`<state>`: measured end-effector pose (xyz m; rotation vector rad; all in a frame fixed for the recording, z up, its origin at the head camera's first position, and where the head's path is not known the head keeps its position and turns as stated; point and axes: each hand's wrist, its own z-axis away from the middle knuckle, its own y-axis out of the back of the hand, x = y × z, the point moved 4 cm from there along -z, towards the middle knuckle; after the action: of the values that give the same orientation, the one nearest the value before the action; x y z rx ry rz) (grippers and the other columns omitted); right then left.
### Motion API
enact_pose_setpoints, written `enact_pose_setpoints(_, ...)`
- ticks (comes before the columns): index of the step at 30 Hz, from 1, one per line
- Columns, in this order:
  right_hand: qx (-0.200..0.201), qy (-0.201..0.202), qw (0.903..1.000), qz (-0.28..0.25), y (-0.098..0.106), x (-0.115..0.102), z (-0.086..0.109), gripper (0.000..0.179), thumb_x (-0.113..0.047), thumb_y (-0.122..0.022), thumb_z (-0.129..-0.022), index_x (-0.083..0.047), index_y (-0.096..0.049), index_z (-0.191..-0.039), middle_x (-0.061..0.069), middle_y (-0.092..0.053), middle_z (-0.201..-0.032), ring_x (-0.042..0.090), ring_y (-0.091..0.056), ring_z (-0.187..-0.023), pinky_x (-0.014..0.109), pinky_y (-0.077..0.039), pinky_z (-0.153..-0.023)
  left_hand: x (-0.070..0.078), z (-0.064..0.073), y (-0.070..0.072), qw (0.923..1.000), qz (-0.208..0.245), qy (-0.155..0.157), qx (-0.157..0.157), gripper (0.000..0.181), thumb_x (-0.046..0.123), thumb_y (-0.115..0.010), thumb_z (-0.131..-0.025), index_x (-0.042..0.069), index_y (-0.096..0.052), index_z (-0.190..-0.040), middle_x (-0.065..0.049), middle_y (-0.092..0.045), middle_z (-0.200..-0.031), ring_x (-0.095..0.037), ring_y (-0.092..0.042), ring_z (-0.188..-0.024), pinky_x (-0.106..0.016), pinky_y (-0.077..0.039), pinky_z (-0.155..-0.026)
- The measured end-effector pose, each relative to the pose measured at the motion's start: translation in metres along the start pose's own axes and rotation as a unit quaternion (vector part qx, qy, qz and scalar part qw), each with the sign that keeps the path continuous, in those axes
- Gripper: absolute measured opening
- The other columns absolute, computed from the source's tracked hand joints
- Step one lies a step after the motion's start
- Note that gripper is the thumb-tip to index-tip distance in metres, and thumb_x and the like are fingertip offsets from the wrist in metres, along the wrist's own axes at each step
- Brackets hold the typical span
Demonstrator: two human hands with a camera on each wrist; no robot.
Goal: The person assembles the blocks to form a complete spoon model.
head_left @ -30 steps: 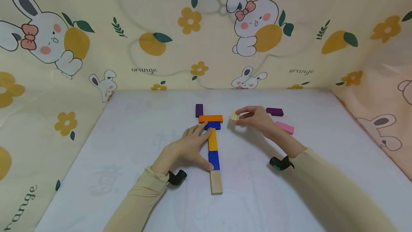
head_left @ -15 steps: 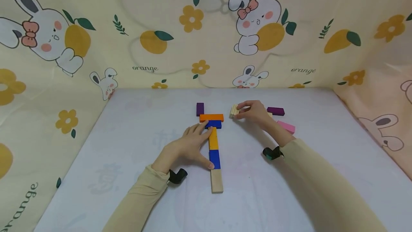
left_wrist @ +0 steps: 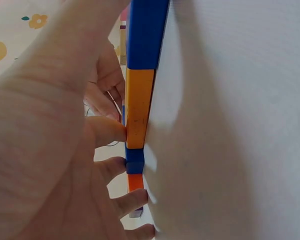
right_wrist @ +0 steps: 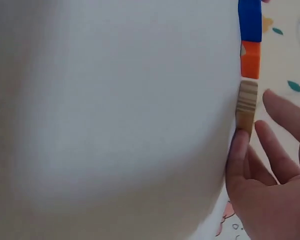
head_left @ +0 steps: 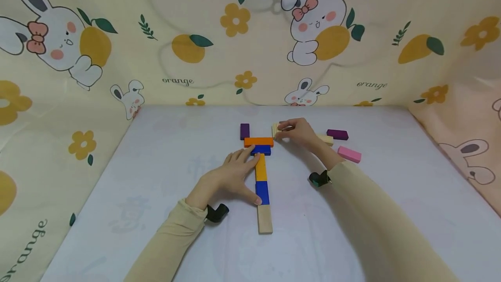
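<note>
In the head view, several blocks form a T-like figure. A plain wooden block is at the near end, then a blue block, a yellow block, a crosswise blue block and an orange block. My left hand lies along their left side, fingers spread, thumb at the lower blue block and fingertips by the yellow and upper blue ones. With thumb and fingers, my right hand pinches a striped wooden block, upright beside the orange block's right end. A purple block stands behind the orange block's left end.
To the right of the right hand lie another wooden block, a purple block and a pink block. Printed cloth hangs behind the white table.
My right hand has moved left with the striped wooden block, up to the orange block's right end. More of the other wooden block shows. The left hand keeps its place on the blocks.
</note>
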<state>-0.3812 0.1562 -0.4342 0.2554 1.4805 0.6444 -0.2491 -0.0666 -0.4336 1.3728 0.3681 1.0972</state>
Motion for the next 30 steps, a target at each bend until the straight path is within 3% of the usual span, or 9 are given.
enact_pose_setpoints(6,0.006,-0.002,0.9994,-0.033,0.0,0.002,-0.006,0.024,-0.012,-0.076,-0.088,-0.004,-0.072,-0.111,0.006,-0.057,-0.138,0.027,-0.048,-0.125,0.034,-0.047,-0.093,0.001,-0.001,0.001,1.0,-0.006,-0.003,0.003,0.127,0.079,-0.071,-0.064,0.019,-0.012,-0.159,-0.006,0.009,-0.164,-0.034,0.001,-0.147,-0.054,-0.001,-0.115)
enact_pose_setpoints(30,-0.002,-0.003,0.9996,-0.029,-0.011,-0.006,-0.009,0.02,-0.01,-0.075,-0.088,-0.004,-0.071,-0.107,0.007,-0.058,-0.135,0.026,-0.053,-0.118,0.034,-0.046,-0.097,0.001,0.0,0.0,1.0,0.002,0.003,0.001,0.128,0.079,-0.072,-0.063,0.018,-0.013,-0.159,-0.006,0.008,-0.164,-0.034,0.0,-0.147,-0.054,-0.001,-0.115)
